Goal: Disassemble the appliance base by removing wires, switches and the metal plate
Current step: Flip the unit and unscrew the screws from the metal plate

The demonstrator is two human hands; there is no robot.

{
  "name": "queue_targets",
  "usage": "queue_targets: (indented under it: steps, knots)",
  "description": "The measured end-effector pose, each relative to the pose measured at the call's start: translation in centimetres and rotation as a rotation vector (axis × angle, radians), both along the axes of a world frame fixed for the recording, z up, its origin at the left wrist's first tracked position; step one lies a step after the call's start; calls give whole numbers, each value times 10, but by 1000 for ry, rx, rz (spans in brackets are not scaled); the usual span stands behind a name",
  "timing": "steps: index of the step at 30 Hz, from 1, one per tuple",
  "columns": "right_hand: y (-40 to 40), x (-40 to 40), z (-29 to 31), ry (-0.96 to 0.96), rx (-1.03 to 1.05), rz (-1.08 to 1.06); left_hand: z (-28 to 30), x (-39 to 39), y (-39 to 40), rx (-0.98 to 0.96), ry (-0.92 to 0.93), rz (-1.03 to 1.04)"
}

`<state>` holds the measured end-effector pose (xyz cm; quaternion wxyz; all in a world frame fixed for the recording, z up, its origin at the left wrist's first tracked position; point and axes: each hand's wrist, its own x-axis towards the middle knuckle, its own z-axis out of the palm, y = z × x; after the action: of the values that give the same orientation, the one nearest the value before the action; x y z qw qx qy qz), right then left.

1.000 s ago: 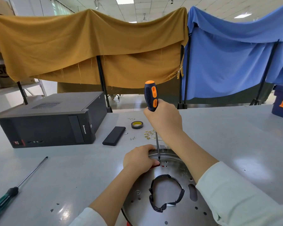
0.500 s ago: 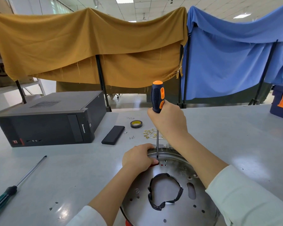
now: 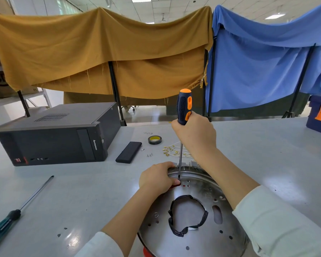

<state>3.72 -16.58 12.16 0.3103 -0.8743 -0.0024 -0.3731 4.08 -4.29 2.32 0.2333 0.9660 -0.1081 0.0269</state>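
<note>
Right hand (image 3: 194, 132) clenches the screwdriver (image 3: 183, 115): long axis near vertical, tip down on the plate (image 3: 196, 236) far rim. Left hand (image 3: 156, 179) curls over that rim; plate lies on the surface (image 3: 78, 193).

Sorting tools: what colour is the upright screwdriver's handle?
Dark navy with orange accents, seen in the head view.

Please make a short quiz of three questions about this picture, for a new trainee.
1. True or false: the right hand holds the orange-and-black screwdriver upright.
2. What does the left hand grip? A) tape roll B) rim of the metal plate C) computer case
3. Fill in: a second screwdriver with a ___ handle lies on the table.

Key: 1 true; 2 B; 3 green.
</note>
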Motion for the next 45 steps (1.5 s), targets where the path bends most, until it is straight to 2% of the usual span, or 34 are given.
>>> queue_targets:
  steps: [6, 12, 20, 29, 33, 38, 45]
  knots:
    - [-13, -1, 1, 15, 89, -65, 0, 0, 0, 18, -11, 10]
    - [-11, -6, 2, 27, 107, -40, -1, 1, -1, 23, -14, 12]
    - [1, -14, 4, 65, 26, 11, -1, 1, 0, 20, -13, 4]
    - [4, -15, 12, 162, -85, -42, -1, 1, 0, 20, 7, 7]
    - [10, -18, 9, 120, -159, -59, 0, 1, 0, 9, 8, 7]
    - [0, -19, 5, 77, -76, -70, -1, 1, 0, 23, -7, 11]
    - [3, -6, 5, 59, -90, -57, 0, -3, -1, 25, -16, 4]
